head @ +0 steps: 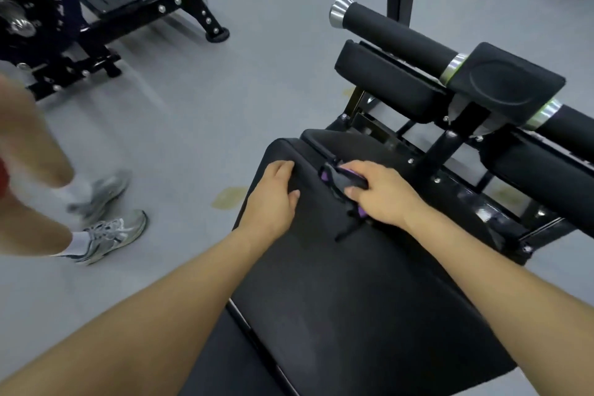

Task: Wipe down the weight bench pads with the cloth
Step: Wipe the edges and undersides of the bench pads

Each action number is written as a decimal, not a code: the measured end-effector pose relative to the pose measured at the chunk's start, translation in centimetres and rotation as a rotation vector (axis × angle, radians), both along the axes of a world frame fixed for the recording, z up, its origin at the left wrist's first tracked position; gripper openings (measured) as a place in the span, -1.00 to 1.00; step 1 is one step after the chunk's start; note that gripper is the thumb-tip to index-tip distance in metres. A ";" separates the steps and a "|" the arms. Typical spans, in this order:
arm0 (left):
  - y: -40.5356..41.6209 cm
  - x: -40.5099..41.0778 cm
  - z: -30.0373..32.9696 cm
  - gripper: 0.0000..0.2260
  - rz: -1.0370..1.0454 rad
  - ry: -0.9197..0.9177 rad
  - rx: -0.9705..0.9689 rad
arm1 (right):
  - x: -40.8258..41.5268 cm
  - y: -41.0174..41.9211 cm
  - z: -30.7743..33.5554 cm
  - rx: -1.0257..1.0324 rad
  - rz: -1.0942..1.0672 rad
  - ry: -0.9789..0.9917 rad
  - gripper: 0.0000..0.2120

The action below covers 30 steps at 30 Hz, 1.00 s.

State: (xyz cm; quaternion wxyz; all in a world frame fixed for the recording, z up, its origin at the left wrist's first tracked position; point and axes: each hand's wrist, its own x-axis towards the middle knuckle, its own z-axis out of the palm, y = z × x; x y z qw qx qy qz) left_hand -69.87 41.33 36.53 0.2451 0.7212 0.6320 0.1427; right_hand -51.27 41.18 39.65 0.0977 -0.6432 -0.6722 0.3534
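Head: cloth (pixel 340 177) bunched, apparently under right fingers (pixel 360 170).

Black bench pad (pixel 337 283) with dark cloth (pixel 340 182) bunched near its far end.
Pad is large, matte black, slightly tilted, running from near bottom toward the machine frame. Cloth is dark grey with purple patches, crumpled on the pad's top surface, a strand trailing toward the viewer.

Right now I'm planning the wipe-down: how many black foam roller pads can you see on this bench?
2: one foam roller juts up-left, chrome-capped; the other foam roller runs off the right edge, so more may be hidden.
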 end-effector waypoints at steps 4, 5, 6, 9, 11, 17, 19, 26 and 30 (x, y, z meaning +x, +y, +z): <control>0.3 0.1 -0.2 -0.52 -0.013 0.015 0.003 | -2.0 2.3 -1.1 0.071 -0.008 -0.026 -0.59; 0.4 0.0 -0.2 -0.51 -0.023 0.027 0.006 | -2.9 3.5 -1.5 0.079 -0.005 -0.011 -0.57; 0.5 -0.1 -0.3 -0.51 -0.036 0.042 0.010 | -3.8 4.7 -1.8 0.079 -0.004 0.002 -0.55; 0.6 -0.3 -0.1 -0.49 -0.058 0.088 -0.002 | -4.7 6.1 -2.0 0.058 -0.014 0.019 -0.54; 0.3 -0.2 0.1 -0.48 -0.059 0.122 -0.039 | -3.5 4.0 -1.9 0.078 -0.016 0.032 -0.57; -2.9 3.3 1.7 -0.58 -0.171 0.226 0.128 | 3.9 -6.8 -1.5 0.020 -0.135 0.071 -0.58; -4.4 5.5 2.1 -0.61 -0.267 0.223 0.172 | 6.7 -10.5 -1.0 -0.012 -0.186 0.044 -0.59; -7.0 9.0 0.9 -0.69 -0.387 0.214 0.218 | 9.4 -13.9 -0.6 -0.042 -0.288 -0.101 -0.64; -7.0 9.4 0.6 -0.74 -0.375 0.225 0.218 | 5.5 -9.0 -2.2 0.058 -0.240 -0.102 -0.61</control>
